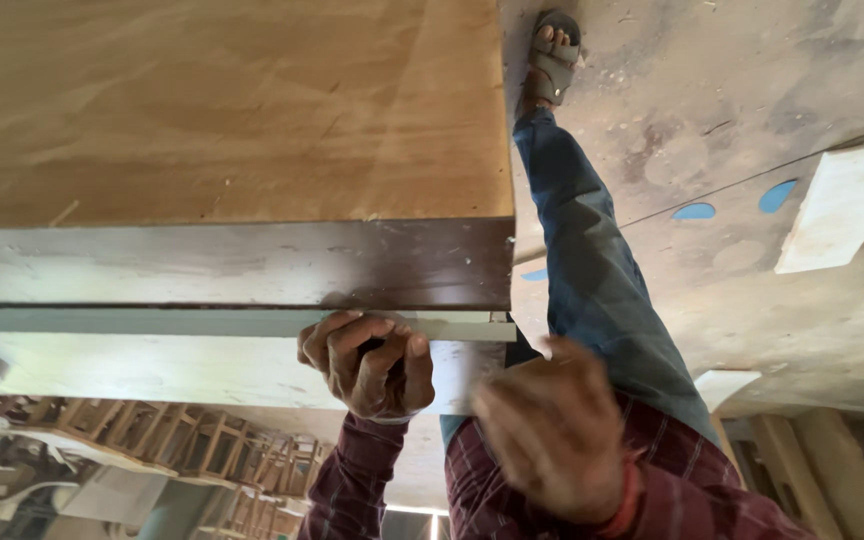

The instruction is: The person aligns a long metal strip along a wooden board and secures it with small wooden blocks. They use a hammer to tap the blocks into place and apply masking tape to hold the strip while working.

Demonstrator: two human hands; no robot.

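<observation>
A large plywood panel (222, 110) fills the upper left, with a dark brown side face (252, 262) and a pale green edge strip (152, 321) along its lower border. My left hand (367, 365) is curled against that strip near the panel's corner, fingertips on the strip and thumb bent in. My right hand (552, 430) hovers just to the right, blurred, fingers closed into a loose fist with a red thread at the wrist; what it holds is unclear. Both arms wear maroon checked sleeves.
My leg in blue jeans (592, 250) runs up to a sandalled foot (552, 55) on the dusty concrete floor (732, 90). A pale wooden offcut (842, 205) lies at right. Stacked wooden frames (182, 440) and planks (832, 470) sit below.
</observation>
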